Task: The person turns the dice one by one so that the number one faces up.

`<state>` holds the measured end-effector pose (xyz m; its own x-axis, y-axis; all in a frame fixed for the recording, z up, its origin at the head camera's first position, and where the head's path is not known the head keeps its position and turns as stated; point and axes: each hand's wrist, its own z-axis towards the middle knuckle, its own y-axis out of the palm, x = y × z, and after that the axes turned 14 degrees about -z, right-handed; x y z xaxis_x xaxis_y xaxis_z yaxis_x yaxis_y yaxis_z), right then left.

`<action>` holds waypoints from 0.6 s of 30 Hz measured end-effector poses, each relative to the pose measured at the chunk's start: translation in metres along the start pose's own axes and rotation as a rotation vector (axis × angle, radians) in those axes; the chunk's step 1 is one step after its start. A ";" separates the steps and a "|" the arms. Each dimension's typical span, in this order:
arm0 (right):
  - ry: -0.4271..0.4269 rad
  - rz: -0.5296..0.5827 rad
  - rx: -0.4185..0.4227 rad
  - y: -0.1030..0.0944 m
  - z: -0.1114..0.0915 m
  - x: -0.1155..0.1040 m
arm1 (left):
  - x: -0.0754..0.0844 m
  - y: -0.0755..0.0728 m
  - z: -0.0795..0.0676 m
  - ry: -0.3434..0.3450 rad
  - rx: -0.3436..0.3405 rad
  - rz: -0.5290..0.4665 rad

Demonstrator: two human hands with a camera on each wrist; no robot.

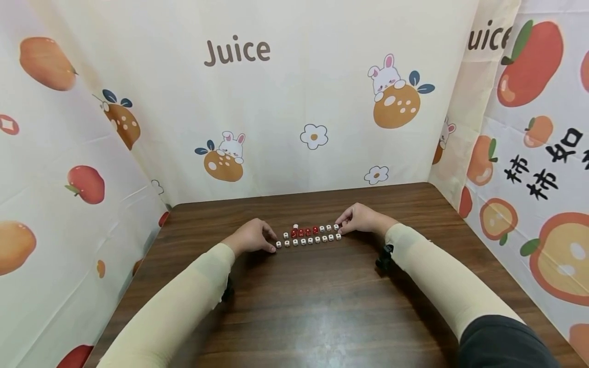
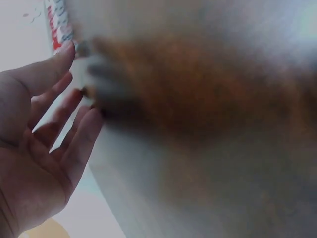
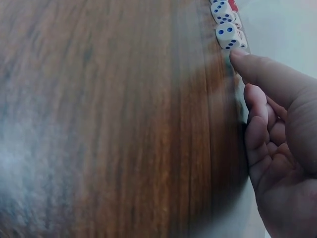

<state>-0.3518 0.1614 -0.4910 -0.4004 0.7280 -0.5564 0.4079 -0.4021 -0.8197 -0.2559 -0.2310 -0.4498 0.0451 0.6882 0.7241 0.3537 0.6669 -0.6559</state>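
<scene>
Two rows of small dice lie side by side on the table. The front row is all white dice (image 1: 310, 240). Behind it, red dice (image 1: 308, 232) sit between white ones, and a single white die (image 1: 295, 226) stands farther back. At the rows' left end is my left hand (image 1: 252, 237), fingers loosely bent and spread from the thumb, its thumb tip beside the front row's end die (image 1: 278, 244). My right hand (image 1: 361, 219) is at the other end, thumb tip right at the front end die (image 3: 229, 37) and forefinger by the back row's last die (image 1: 336, 227).
The brown wooden table (image 1: 294, 306) reaches back to a printed cloth (image 1: 285, 102) with fruit and rabbits. Similar cloth hangs on the left (image 1: 46, 133) and on the right (image 1: 529, 168). Dark wrist cameras sit under both sleeves.
</scene>
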 end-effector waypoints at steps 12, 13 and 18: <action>0.020 0.008 -0.003 -0.001 -0.002 -0.001 | 0.000 -0.002 0.024 0.020 0.109 -0.091; 0.020 0.008 -0.003 -0.001 -0.002 -0.001 | 0.001 0.000 0.026 0.021 0.119 -0.091; 0.019 -0.006 0.001 0.000 0.000 -0.001 | 0.009 0.009 0.035 0.012 0.151 -0.091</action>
<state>-0.3514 0.1606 -0.4907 -0.3872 0.7407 -0.5490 0.4049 -0.3984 -0.8230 -0.2844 -0.2085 -0.4567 0.0309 0.6204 0.7837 0.2125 0.7620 -0.6117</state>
